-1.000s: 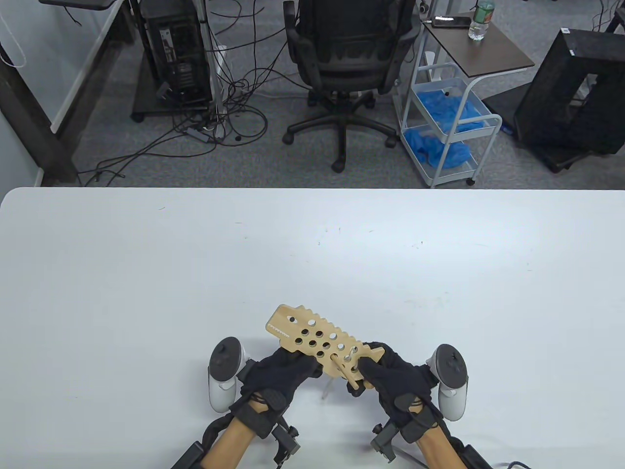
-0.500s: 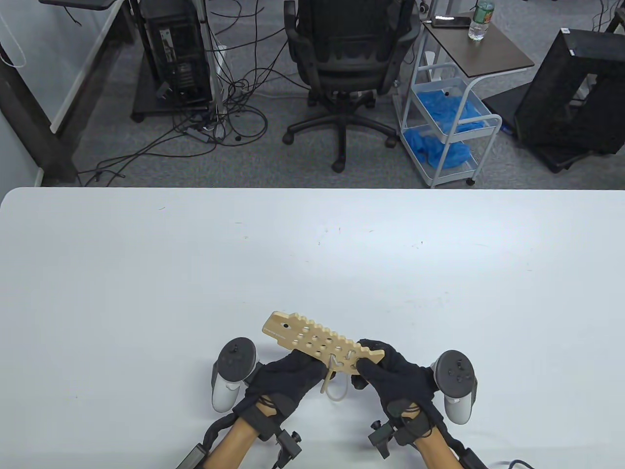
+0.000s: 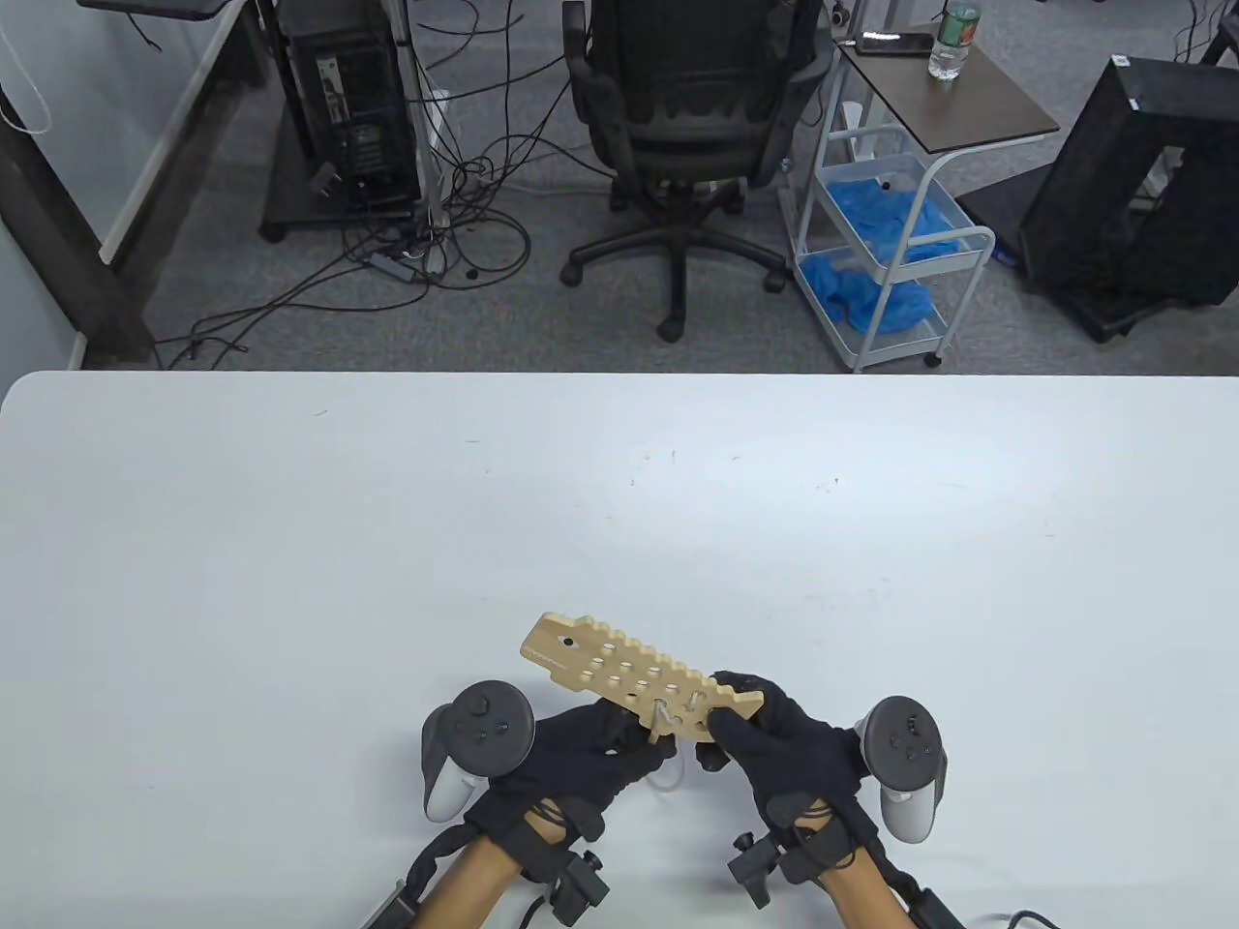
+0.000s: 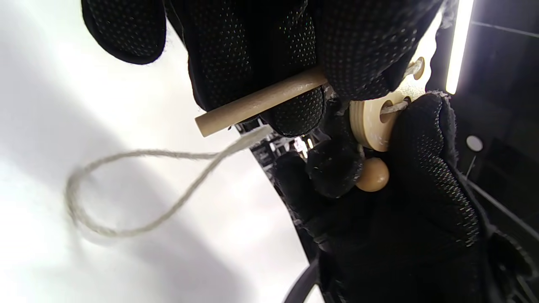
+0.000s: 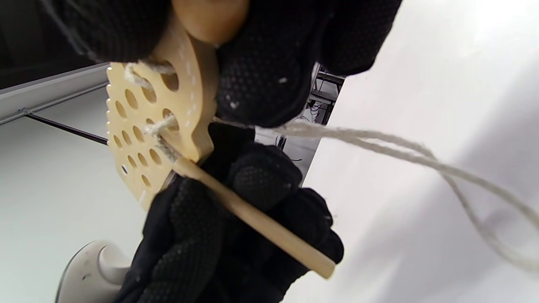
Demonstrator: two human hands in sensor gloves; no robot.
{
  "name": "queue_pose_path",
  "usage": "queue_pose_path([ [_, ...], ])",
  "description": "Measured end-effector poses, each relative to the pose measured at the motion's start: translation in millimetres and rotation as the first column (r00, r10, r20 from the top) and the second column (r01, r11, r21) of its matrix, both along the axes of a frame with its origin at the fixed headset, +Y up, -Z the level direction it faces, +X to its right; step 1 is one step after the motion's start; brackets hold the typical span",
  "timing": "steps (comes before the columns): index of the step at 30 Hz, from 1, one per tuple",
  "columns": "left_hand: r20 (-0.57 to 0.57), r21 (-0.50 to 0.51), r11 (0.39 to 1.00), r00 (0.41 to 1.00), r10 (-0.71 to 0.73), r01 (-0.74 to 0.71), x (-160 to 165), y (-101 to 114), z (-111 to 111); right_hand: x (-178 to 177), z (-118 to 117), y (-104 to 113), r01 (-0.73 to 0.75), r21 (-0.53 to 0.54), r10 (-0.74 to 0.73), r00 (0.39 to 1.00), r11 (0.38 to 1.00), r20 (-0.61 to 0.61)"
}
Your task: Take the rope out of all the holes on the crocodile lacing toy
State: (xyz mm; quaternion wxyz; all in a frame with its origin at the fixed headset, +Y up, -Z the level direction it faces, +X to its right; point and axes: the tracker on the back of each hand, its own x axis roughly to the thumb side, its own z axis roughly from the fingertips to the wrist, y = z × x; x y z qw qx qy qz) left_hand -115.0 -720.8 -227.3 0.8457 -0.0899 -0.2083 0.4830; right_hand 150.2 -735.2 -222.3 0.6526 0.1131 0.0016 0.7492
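Observation:
The wooden crocodile lacing toy (image 3: 605, 663) is held a little above the table, its head toward the far left. My right hand (image 3: 747, 724) grips its tail end. My left hand (image 3: 619, 743) pinches the wooden needle (image 4: 261, 101) at the rope's end, just under the board's near edge. The pale rope (image 3: 670, 779) still passes through holes near the tail (image 5: 162, 124) and hangs in a loose loop (image 4: 126, 198) over the table. A wooden bead (image 4: 372, 174) sits against my right-hand fingers (image 4: 425, 176). The needle also shows in the right wrist view (image 5: 257, 221).
The white table (image 3: 290, 542) spreads wide beyond the hands. Past its far edge stand an office chair (image 3: 692, 116), a white cart (image 3: 895, 252) with blue cloths and a computer tower (image 3: 353, 106) on the floor.
The board has tipped flatter and moved slightly left. My left hand has shifted from under the board to pinching the needle. The rope loop below has grown shorter.

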Motion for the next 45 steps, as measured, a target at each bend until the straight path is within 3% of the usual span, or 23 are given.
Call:
queue_pose_path([
  [6, -0.082, 0.113, 0.980, 0.985, -0.153, 0.162, -5, 8, 1, 6, -3, -9, 0.044, -0.094, -0.037, 0.996, 0.995, 0.075],
  [19, -0.213, 0.142, 0.960, 0.954, -0.209, 0.242, -31, 14, -9, 38, -17, -35, 0.235, -0.288, -0.156, 0.950, 0.928, 0.271],
  [28, -0.387, 0.225, 0.921, 0.897, -0.215, 0.317, -56, 21, -14, 59, -20, -41, 0.265, -0.299, -0.140, 0.914, 0.917, 0.380],
  [45, -0.493, 0.193, 0.916, 0.842, -0.218, 0.351, -81, 24, -21, 72, -23, -45, 0.252, -0.295, -0.104, 0.893, 0.922, 0.438],
])
